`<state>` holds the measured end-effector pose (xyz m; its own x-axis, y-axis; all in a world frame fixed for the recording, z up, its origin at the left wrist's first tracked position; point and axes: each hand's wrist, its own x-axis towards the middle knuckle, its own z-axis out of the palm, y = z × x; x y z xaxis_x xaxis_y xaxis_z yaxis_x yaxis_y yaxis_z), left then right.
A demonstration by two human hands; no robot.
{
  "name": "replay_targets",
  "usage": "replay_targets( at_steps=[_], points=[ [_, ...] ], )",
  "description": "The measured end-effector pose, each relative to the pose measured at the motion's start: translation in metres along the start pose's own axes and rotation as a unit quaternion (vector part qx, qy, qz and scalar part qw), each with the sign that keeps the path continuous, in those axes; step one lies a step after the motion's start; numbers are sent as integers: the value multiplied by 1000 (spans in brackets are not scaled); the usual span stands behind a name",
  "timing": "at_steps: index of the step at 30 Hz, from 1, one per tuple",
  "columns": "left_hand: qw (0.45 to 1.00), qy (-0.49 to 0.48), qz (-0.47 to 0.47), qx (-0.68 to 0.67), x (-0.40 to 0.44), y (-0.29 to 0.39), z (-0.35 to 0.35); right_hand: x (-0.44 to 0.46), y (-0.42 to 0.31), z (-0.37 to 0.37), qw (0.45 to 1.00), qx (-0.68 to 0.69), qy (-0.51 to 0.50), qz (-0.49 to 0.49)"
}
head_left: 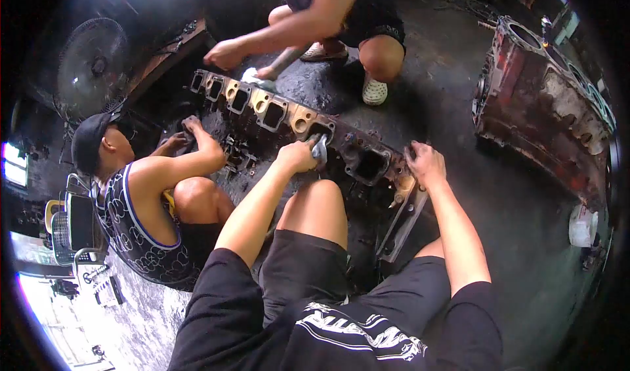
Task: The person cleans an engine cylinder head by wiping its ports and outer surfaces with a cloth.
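Observation:
A long engine casting (348, 139) with a row of rectangular ports lies slantwise in front of my knees. Part of its top face is bare, yellowish metal; the near end is dark and greasy. My left hand (297, 157) is closed around a whitish rag (319, 150), pressed at one of the middle ports. At the near right end, my right hand (428, 164) has its fingers curled over the casting's edge. A flat metal strip with holes (400, 230) extends below that end, between my legs.
Across the casting a co-worker (315, 23) crouches, one hand on a white cloth (254, 77). Another person (147, 200) squats at left by small metal parts (239, 158). A large engine block (538, 95) stands right; a fan (95, 69) stands at left.

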<state>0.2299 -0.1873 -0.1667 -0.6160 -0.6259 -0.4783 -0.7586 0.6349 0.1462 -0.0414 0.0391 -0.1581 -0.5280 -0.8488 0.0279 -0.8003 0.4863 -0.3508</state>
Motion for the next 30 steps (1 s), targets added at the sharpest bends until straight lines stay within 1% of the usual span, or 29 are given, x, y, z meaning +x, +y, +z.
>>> replay_targets(
  at_steps=[3,4,6,9,12,13,16,17,20,21,22,23,26,27,28,30],
  points=[
    [998,-58,8,31,32,-6,13,-1,-2,3,1000,7,25,-13],
    [997,-59,5,44,39,-4,14,-2,-2,4,999,9,37,-15],
    [996,-62,1,71,51,0,16,3,1,5,1000,0,24,-19],
    [999,5,16,43,46,-1,23,1,-1,5,1000,-1,11,-13],
    [999,-29,-18,7,25,10,11,0,2,6,1000,6,15,0],
    [1000,-7,-16,0,22,13,10,3,2,5,1000,9,20,5],
    [996,-81,-14,47,47,12,5,3,-4,-1,1000,3,-7,17],
    [991,-120,-14,58,54,14,-1,2,2,7,999,13,29,3],
    [990,-98,27,98,64,9,-3,4,-3,2,1000,6,5,2],
    [987,-131,20,89,70,11,-9,5,2,9,1000,6,23,-4],
    [982,-170,11,78,63,15,-19,4,-4,3,1000,0,-1,-1],
    [985,-165,-14,50,53,21,-29,2,-4,4,1000,-1,11,-4],
    [987,-160,-15,22,51,17,-27,2,6,15,998,-2,61,-18],
    [997,-58,40,44,72,4,-5,1,9,18,997,-2,77,-21],
    [998,33,48,34,69,4,1,1,8,14,999,-7,53,-8],
    [980,175,85,29,71,-7,26,4,3,8,1000,-18,6,21]
  ],
)
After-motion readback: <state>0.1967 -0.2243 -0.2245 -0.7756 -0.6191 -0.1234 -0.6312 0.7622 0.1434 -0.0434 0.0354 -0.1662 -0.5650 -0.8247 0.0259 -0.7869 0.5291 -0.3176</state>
